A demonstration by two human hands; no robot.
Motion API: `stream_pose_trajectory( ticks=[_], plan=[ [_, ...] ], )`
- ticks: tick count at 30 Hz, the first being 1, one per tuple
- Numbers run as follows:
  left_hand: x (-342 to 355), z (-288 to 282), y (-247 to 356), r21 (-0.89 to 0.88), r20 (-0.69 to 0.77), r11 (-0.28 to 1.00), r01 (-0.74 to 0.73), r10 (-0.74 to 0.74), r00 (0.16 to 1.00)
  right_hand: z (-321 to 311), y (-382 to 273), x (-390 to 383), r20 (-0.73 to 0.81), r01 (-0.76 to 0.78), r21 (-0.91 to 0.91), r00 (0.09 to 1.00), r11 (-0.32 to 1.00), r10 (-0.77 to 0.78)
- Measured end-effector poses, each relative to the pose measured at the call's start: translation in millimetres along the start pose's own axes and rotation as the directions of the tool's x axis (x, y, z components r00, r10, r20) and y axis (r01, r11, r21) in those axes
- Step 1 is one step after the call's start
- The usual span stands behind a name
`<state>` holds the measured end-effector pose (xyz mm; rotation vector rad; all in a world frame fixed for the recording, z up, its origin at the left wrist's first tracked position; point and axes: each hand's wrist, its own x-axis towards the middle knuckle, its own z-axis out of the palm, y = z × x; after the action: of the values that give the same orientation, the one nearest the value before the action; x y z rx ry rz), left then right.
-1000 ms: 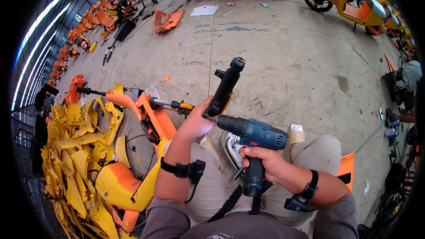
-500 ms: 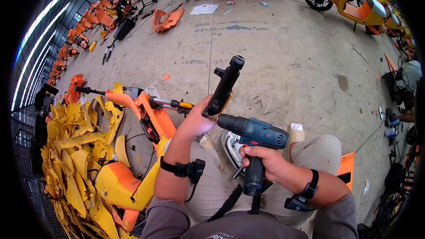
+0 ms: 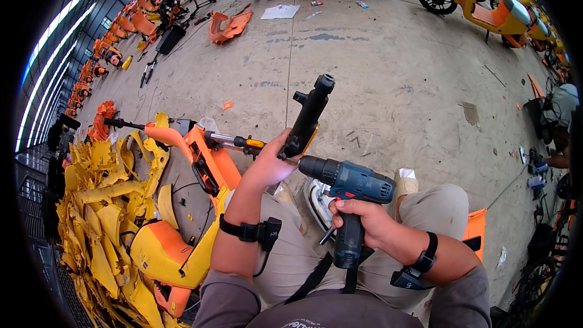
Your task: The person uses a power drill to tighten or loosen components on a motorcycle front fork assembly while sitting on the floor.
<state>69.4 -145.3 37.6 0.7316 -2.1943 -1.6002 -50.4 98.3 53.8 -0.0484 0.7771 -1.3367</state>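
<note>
My right hand (image 3: 364, 222) grips a dark blue cordless drill (image 3: 358, 181) by its handle, with the chuck pointing left. Close to my left hand, the drill's bit meets the lower end of a black tubular part (image 3: 311, 112), which looks like a scooter fork leg with an orange reflector on its side. Around that lower end my left hand (image 3: 273, 161) is closed, its fingers mostly hidden behind the part. The part slants up and away to the right. Left of my legs lies an orange and yellow scooter body (image 3: 209, 170), its fork (image 3: 234, 141) reaching toward my left wrist.
A heap of broken yellow panels (image 3: 103, 218) fills the left side. Below my hands sits a white and black curved part (image 3: 319, 200). An orange panel (image 3: 229, 27) and white paper (image 3: 280, 12) lie farther off. Yellow scooters (image 3: 486, 6) stand behind; a person (image 3: 562, 109) works at right.
The black part and the drill have shifted very slightly. Both hands keep the same grip.
</note>
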Motion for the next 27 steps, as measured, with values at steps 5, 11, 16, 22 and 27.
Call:
stream_pose_trajectory(
  ticks=[5, 11, 16, 22, 27],
  plan=[
    [-1, 0, 1, 0.008, -0.012, 1.0, 0.01, -0.01, 1.0, -2, 1, 1, 0.019, 0.004, 0.013, 1.0, 1.0, -0.004],
    [-1, -2, 6, 0.031, 0.012, 0.999, 0.04, -0.04, 0.999, -1, 0, 1, 0.008, 0.024, 0.012, 1.0, 1.0, -0.024],
    [0, -3, 4, 0.057, 0.028, 0.995, 0.077, -0.078, 0.997, -1, 0, 1, 0.002, 0.017, 0.026, 1.0, 1.0, -0.017],
    [-1, 1, 12, 0.069, -0.032, 0.997, 0.02, -0.018, 0.999, -4, 1, 2, 0.009, 0.013, 0.017, 1.0, 1.0, -0.013],
    [0, -1, 7, 0.083, -0.018, 0.997, 0.002, -0.001, 1.0, 0, -1, -2, 0.026, 0.077, -0.026, 0.997, 0.997, -0.077]
  ],
)
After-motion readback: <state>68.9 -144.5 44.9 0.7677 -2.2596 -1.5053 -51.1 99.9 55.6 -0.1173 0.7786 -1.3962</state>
